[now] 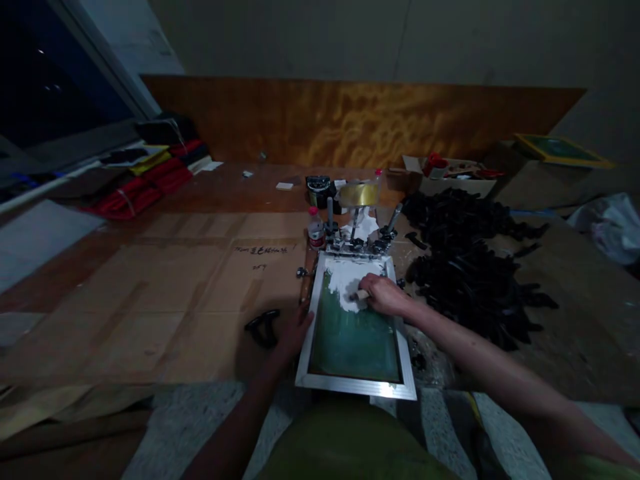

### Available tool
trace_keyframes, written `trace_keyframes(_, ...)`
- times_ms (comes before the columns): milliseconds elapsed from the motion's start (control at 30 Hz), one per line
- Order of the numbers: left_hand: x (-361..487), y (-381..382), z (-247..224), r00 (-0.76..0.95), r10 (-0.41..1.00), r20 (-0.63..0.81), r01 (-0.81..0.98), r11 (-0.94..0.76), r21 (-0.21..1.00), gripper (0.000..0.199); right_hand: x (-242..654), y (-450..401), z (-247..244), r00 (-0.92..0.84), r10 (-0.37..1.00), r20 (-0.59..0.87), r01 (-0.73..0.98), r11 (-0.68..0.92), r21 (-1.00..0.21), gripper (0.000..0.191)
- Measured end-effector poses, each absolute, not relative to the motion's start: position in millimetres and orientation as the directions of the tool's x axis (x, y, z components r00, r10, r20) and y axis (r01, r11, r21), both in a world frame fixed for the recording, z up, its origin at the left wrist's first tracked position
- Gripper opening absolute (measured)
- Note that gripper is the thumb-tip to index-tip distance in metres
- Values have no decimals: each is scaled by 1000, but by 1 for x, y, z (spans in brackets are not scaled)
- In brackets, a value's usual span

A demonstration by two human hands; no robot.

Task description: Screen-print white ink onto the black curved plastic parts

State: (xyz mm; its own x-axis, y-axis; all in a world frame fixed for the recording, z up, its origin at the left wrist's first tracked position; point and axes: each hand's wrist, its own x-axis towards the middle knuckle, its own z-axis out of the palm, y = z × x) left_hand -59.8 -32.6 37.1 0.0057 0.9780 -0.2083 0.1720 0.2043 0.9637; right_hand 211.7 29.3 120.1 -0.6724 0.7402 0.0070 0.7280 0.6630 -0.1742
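Observation:
A silver-framed printing screen [403,363] with green mesh lies in front of me, hinged at its far end to a metal clamp [356,245]. White ink [345,277] covers the far part of the mesh. My right hand [383,293] is shut on a squeegee [361,294] with a wooden handle, pressed onto the mesh at the ink's edge. My left hand [296,327] rests on the screen's left rail, fingers against the frame. A single black piece [263,327] lies on the cardboard just left of that hand.
A large heap of black pieces [470,260] lies right of the screen. Behind the clamp stand a small red-capped bottle [315,229], a tape roll [359,194] and a dark tin [319,188]. Flat cardboard [165,280] covers the table at left; red and yellow fabric [150,180] sits far left.

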Motion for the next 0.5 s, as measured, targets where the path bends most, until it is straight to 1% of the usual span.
trace_keyframes(67, -60, -33, 42, 15, 978, -208, 183, 202, 962, 53, 208, 29, 112, -604, 791, 103, 777, 612, -147, 16)
trace_keyframes(133, -61, -33, 46, 26, 976, -218, 177, 210, 962, 56, 208, 21, 101, -621, 767, 161, 762, 639, -105, 20)
trace_keyframes(233, -60, -32, 48, 16, 976, -217, 163, 212, 964, 58, 214, 8, 97, -685, 711, 157, 706, 702, -94, 23)
trace_keyframes(300, -61, -33, 52, 14, 976, -219, 166, 214, 963, 58, 216, 13, 107, -683, 719, 130, 709, 695, -117, 21)
trace_keyframes(367, -63, -33, 60, 32, 971, -238, 188, 228, 955, 62, 212, 33, 125, -623, 775, 106, 764, 632, -128, 26)
trace_keyframes(433, -69, -33, 73, 43, 967, -251, 223, 236, 946, 65, 207, 61, 144, -509, 858, 76, 850, 514, -110, 41)
trace_keyframes(500, -75, -31, 90, 37, 973, -226, 238, 212, 948, 61, 209, 87, 160, -376, 925, 49, 923, 379, -72, 54)
